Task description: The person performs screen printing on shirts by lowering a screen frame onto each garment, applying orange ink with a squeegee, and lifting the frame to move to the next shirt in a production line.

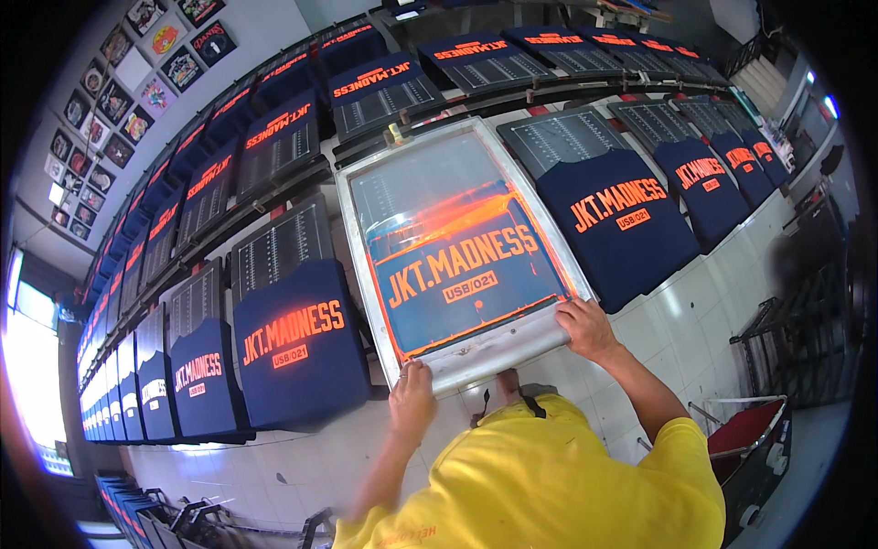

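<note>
Left hand: the left hand (412, 395) is set on the near edge of the aluminium-framed printing screen with orange ink on its mesh (457, 247), close to the near-left corner; fingers are curled over the frame, gripping it.
Right hand: the right hand (585, 328) is clamped on the same near edge, by the near-right corner, fingers wrapped on the frame too.
Screen: it's laid flat over one spot in the front row of the long counter (677, 320), squeezed between two printed shirts. What sits under the mesh can't really be made out.
Done so far, judging by looks: the navy T-shirt with orange lettering (297, 343) just left of the screen and the navy T-shirt with the same orange print (617, 220) just right are both already printed, and so is pretty much the whole front row out to either end.
Left to do: probably only this spot in the row, though whether ink has been pulled here can't be told.
Back row: a second row of navy shirts on dark boards (380, 91) along the far edge is printed as well.
</note>
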`<state>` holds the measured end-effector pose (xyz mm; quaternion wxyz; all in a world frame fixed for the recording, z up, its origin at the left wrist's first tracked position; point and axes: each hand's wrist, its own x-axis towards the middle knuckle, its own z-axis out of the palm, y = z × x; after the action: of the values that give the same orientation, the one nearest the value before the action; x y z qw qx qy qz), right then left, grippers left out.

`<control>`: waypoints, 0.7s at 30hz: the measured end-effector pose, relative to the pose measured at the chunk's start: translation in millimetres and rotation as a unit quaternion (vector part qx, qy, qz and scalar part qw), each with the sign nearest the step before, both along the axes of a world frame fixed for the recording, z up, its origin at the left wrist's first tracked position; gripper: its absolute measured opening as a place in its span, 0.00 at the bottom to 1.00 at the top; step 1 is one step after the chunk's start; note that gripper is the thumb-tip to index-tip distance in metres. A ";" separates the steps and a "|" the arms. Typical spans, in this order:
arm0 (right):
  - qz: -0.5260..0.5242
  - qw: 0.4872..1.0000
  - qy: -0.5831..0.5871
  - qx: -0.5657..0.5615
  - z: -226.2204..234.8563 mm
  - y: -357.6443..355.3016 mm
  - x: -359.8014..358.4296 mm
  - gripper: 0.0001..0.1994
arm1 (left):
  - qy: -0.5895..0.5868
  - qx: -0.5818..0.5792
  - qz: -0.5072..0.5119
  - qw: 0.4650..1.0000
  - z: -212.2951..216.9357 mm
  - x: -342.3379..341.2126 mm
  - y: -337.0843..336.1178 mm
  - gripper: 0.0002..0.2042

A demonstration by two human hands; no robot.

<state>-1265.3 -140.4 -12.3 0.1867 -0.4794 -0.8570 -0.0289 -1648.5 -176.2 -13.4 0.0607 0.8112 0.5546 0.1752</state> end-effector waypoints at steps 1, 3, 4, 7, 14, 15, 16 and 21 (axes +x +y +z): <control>-0.005 1.000 0.001 -0.021 3.9 -4.7 -1.8 0.21 | -0.007 -0.003 -0.005 1.000 -0.2 0.2 -2.9 0.21; -0.014 0.998 0.003 -0.063 13.2 -14.2 -4.9 0.24 | -0.008 -0.005 -0.012 1.000 -3.3 2.0 -9.9 0.24; -0.018 0.998 0.013 -0.064 11.3 -17.9 -6.1 0.26 | -0.001 -0.001 -0.017 1.000 -6.8 3.1 -12.3 0.25; -0.028 0.996 0.032 -0.075 6.1 -26.8 -5.6 0.29 | 0.048 -0.026 -0.022 0.998 -4.4 4.7 -19.4 0.26; -0.060 0.991 0.103 -0.058 8.9 -26.6 2.8 0.24 | -0.080 -0.037 -0.034 0.996 20.5 -7.9 -27.2 0.27; -0.082 0.986 0.136 -0.050 -0.1 -21.4 11.6 0.22 | -0.107 -0.020 -0.036 0.993 18.7 -12.1 -25.4 0.26; -0.119 0.979 0.159 -0.034 -6.3 -13.6 18.4 0.21 | -0.143 0.004 0.013 0.990 11.9 -16.6 -23.4 0.25; -0.324 0.925 0.187 -0.063 -39.0 32.6 46.9 0.16 | -0.249 -0.031 0.215 0.944 -44.9 -47.7 10.4 0.20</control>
<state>-1218.3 -107.8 -51.3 0.2936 -0.7385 -0.6044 0.0566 -1696.3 -165.7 -58.3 0.1834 0.6011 0.6880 0.3630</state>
